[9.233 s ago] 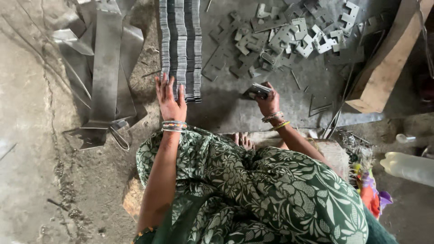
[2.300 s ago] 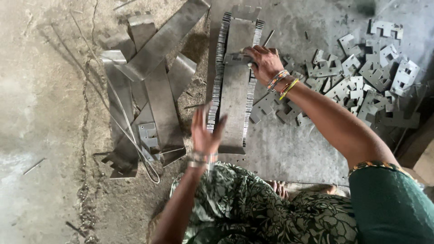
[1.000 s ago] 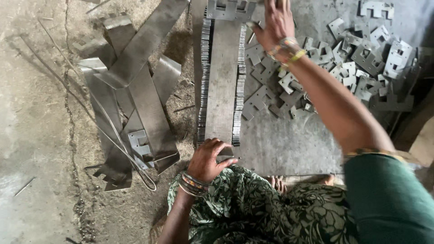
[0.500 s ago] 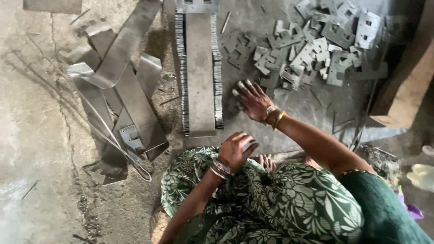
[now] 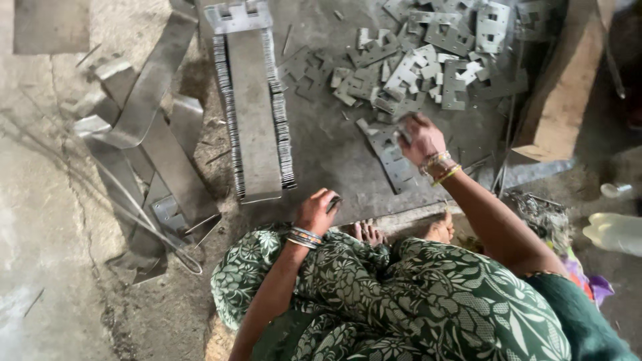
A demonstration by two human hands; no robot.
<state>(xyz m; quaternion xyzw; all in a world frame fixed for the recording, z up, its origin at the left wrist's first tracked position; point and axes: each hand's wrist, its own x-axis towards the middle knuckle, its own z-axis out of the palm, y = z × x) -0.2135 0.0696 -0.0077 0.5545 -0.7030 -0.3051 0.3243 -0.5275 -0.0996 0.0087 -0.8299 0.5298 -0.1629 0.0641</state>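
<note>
Reaching back into the scattered stamped metal plates (image 5: 428, 67), right hand (image 5: 420, 137) grips one; left hand (image 5: 317, 211), withdrawn from the lamination stack (image 5: 254, 113), pinches a small dark piece (image 5: 334, 203).

Long grey bent sheet-metal strips (image 5: 144, 144) are lying crossed in a heap on the bare concrete floor (image 5: 40, 220) toward its left edge, with thin loops of steel wire (image 5: 180, 241) trailing among their lower ends. A pale wooden block (image 5: 558, 87) is resting tilted near the floor's upper right corner, thin dark metal rods (image 5: 506, 144) leaning just beside it. A translucent plastic bottle (image 5: 615, 230) is lying on its side at the right edge, with a small white cap-like object (image 5: 610, 190) sitting above it.
</note>
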